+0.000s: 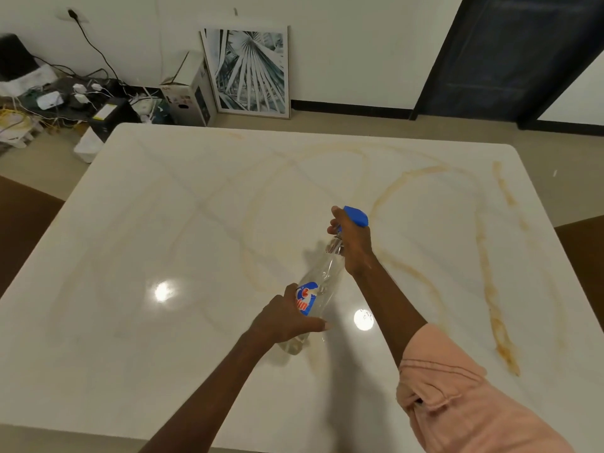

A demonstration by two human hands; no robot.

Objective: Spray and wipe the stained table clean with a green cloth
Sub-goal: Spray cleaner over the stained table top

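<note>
Both my hands grip the spray bottle (322,289), left hand (283,318) on its near base, right hand (351,243) at the far trigger, nozzle aimed away toward the far stains (389,194).

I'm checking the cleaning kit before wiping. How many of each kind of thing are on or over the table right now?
Spray bottle: 1
Hands: 2, left hand and right hand
Green cloth: 0 in view
Total: 3

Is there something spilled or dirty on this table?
Yes. Brownish stain lines loop across the right half of the white table, darkest near its right edge. They look like dried spills. No green cloth is in view.
</note>
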